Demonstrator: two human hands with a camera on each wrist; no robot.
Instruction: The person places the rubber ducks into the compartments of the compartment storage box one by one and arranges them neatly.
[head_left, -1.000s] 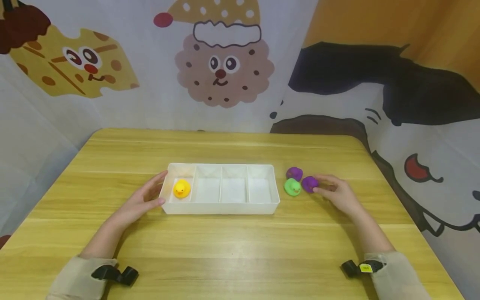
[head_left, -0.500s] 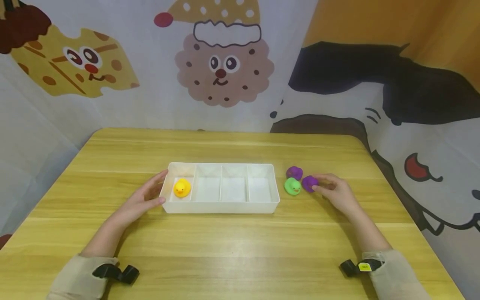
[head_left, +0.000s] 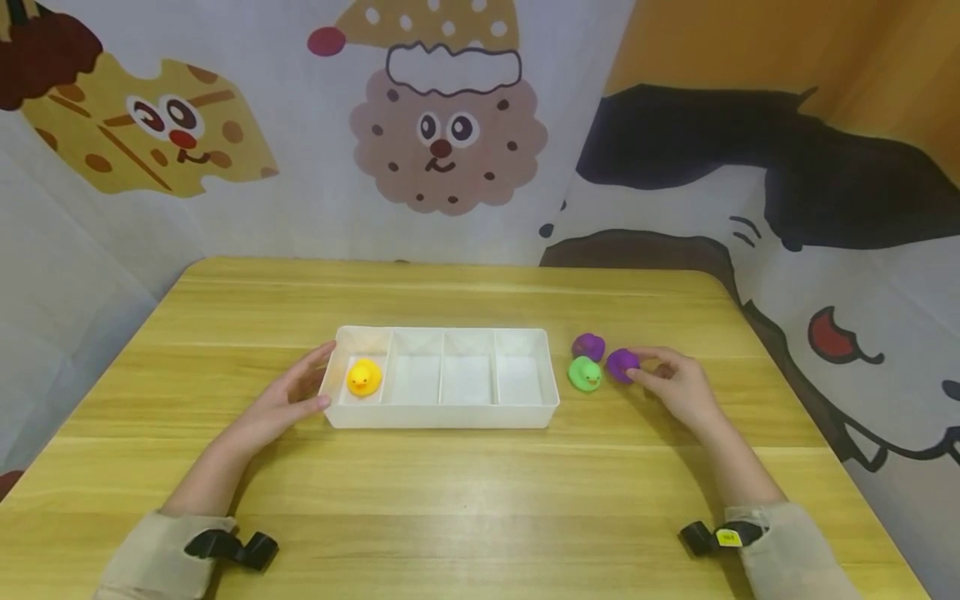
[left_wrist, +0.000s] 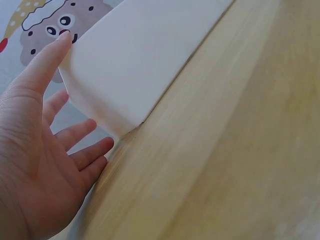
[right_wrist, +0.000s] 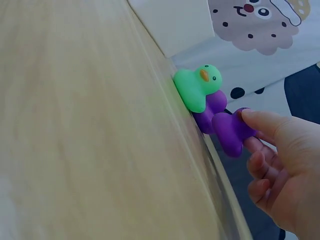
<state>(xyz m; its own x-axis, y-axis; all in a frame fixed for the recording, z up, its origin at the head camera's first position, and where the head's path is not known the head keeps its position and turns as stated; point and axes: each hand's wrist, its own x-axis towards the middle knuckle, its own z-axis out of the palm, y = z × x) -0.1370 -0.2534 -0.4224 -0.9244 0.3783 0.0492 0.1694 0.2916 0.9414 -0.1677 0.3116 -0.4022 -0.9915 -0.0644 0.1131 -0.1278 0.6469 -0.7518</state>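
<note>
My left hand [head_left: 281, 402] touches the left end of a white divided box [head_left: 442, 417], thumb at the front corner and fingertips near the back one. The left wrist view shows its fingers [left_wrist: 75, 135] spread and loosely bent beside the end wall. In the leftmost compartment sits a yellow rubber duck [head_left: 363, 377]. To the right of the box, my right hand [head_left: 678, 387] pinches a purple rubber duck [head_left: 622, 365] between thumb and fingers, also seen as a purple duck [right_wrist: 231, 131] in the right wrist view. A green rubber duck [head_left: 585, 374] and a second purple duck [head_left: 588, 347] stand close by.
The box has several compartments in a row on a wooden table [head_left: 465, 517]. Behind the table hangs a cartoon-printed cloth [head_left: 300, 217]. A black camera strap [head_left: 225, 547] sits on each sleeved wrist.
The pinched purple duck has shifted slightly right with my right hand, widening its gap from the green duck. My left hand and the box stay in place.
</note>
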